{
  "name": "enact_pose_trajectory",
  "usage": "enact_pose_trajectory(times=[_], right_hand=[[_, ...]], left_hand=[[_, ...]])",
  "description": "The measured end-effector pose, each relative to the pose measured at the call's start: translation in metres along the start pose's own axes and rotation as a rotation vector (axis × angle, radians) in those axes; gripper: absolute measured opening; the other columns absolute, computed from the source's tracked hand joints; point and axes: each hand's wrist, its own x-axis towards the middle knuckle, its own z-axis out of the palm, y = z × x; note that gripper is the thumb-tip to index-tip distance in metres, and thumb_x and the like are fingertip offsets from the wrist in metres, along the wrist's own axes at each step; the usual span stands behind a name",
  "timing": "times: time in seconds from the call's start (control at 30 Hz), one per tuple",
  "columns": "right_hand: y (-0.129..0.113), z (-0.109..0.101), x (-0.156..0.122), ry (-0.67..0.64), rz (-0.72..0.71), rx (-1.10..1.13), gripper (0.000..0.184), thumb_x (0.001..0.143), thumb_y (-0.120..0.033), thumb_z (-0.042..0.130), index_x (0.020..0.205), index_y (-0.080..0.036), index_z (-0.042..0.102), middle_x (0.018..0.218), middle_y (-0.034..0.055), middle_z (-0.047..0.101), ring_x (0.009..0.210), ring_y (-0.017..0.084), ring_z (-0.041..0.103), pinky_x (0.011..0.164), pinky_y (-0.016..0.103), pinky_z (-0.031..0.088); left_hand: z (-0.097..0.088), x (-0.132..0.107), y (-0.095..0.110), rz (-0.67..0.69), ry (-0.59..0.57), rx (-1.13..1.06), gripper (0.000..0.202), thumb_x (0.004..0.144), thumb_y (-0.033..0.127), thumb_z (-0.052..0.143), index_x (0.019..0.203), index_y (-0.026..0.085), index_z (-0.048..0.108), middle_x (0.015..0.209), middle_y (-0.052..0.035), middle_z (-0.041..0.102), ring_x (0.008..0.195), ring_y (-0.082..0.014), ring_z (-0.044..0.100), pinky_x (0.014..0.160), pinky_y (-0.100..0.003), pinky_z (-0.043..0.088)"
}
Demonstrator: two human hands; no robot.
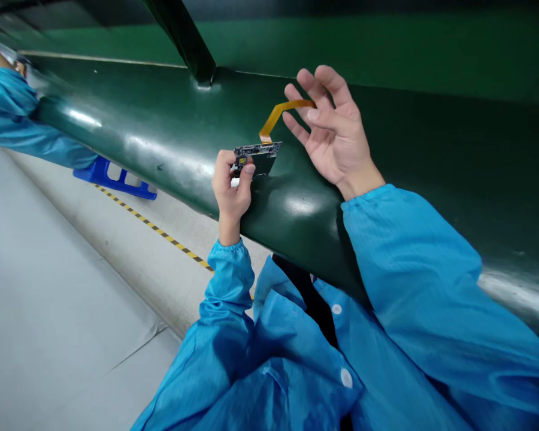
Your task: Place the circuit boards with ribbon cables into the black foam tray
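Note:
Between the thumb and fingers of my left hand [233, 188] is a small dark circuit board [265, 163], held by its left end and tilted above the green table surface. From the board's top edge an orange flat ribbon cable [275, 117] rises and bends to the right. My right hand [336, 129] pinches the cable's far end between thumb and index finger, with the other fingers spread. The very tip of the cable is hidden by those fingers.
A green table [170, 120] runs across the view, with a dark green post [184, 39] behind. At left are a co-worker's blue sleeve [22, 120] and a blue plastic stool [117, 179]. Yellow-black tape [153, 224] marks the floor beside a grey surface [58, 287].

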Motion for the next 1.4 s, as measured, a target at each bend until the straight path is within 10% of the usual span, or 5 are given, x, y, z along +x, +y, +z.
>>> enact_pose_trajectory(times=[0.4,0.77,0.93,1.1,1.4], right_hand=[[0.023,0.009,0.003,-0.007,0.051,-0.064,0.043,0.076,-0.058,0.089,0.097,-0.032,0.061,0.107,0.0047,0.074,0.113,0.030,0.070,0.084,0.045,0.066],[0.028,0.007,0.003,-0.021,0.015,-0.003,0.053,0.072,-0.046,0.093,0.116,-0.037,0.065,0.135,-0.0004,0.067,0.100,0.021,0.070,0.086,0.037,0.066],[0.028,0.009,0.003,-0.110,0.097,0.039,0.047,0.076,-0.051,0.093,0.107,-0.030,0.064,0.110,0.0025,0.070,0.088,0.019,0.070,0.072,0.033,0.064],[0.023,0.013,-0.001,-0.301,0.178,0.104,0.052,0.077,-0.050,0.097,0.105,-0.021,0.064,0.090,0.0029,0.069,0.079,0.018,0.069,0.069,0.032,0.063],[0.025,0.015,0.000,-0.205,0.156,0.070,0.041,0.079,-0.035,0.096,0.102,-0.020,0.065,0.082,-0.0003,0.068,0.073,0.016,0.068,0.068,0.029,0.062]], left_hand=[[0.000,0.005,-0.008,0.163,0.027,-0.006,0.005,0.103,0.029,0.062,0.100,0.027,0.065,0.107,-0.0049,0.064,0.112,-0.0229,0.069,0.104,-0.044,0.061],[0.000,0.008,-0.005,0.240,0.175,0.058,0.002,0.100,0.026,0.063,0.099,0.027,0.065,0.106,-0.0053,0.060,0.121,-0.0259,0.069,0.112,-0.051,0.059],[0.000,0.010,-0.006,0.334,0.299,0.103,0.006,0.100,0.022,0.062,0.099,0.026,0.066,0.105,-0.0042,0.059,0.119,-0.0244,0.069,0.112,-0.051,0.059],[-0.005,0.007,-0.010,0.212,0.237,0.219,0.007,0.098,0.017,0.063,0.095,0.023,0.065,0.108,-0.0039,0.057,0.126,-0.0254,0.065,0.122,-0.057,0.052],[-0.007,0.006,-0.007,0.176,0.147,0.284,0.007,0.098,0.020,0.067,0.092,0.022,0.064,0.109,-0.0044,0.056,0.132,-0.0272,0.062,0.125,-0.060,0.048]])
